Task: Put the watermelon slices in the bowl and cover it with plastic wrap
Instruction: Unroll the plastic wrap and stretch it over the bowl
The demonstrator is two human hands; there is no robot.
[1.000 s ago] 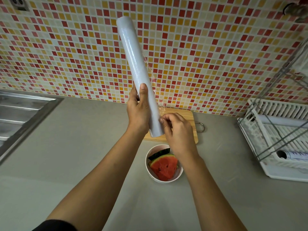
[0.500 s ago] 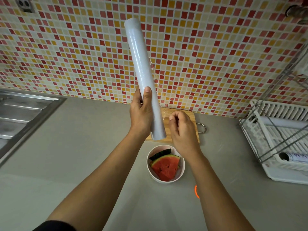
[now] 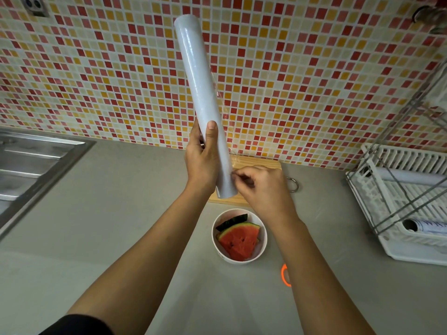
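Plastic wrap roll (image 3: 203,102) — gripped upright in left hand (image 3: 202,163) above the bowl (image 3: 262,247) of watermelon slices (image 3: 239,240) — right hand (image 3: 261,187) pinches its loose film edge, likely to pull a sheet.

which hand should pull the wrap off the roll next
Right, probably. The right hand already pinches at the film edge beside the roll, while the left hand grips the roll and has to steady it.

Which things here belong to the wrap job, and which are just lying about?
In use: plastic wrap roll, gripped by left hand, film edge pinched by right hand; white bowl; watermelon slices.
Lying about: wooden cutting board; dish rack with another roll; steel sink.
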